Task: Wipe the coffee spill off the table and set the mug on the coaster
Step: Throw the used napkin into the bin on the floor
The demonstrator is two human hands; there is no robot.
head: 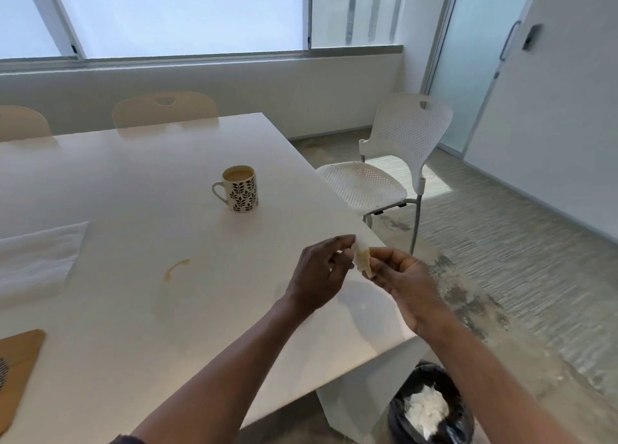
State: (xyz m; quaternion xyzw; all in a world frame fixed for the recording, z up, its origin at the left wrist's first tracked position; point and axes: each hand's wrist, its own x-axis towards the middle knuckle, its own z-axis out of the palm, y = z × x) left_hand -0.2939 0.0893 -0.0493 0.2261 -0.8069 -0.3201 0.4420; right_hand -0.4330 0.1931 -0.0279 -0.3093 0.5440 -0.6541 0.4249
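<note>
Presently: left hand (317, 273) and right hand (401, 276) pinch stained tissue (363, 259) | mug (240, 189), coffee spill (175, 269) on table (133, 182) | bin (431, 407) below.

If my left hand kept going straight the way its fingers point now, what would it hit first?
The left hand points right, at the folded tissue pinched with the right hand. It already touches the tissue; the right hand's fingers come next.

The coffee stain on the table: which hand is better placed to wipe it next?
Probably the left hand. It is nearer the coffee stain, which lies to its left, and already pinches the tissue. The right hand is past the table edge.
</note>
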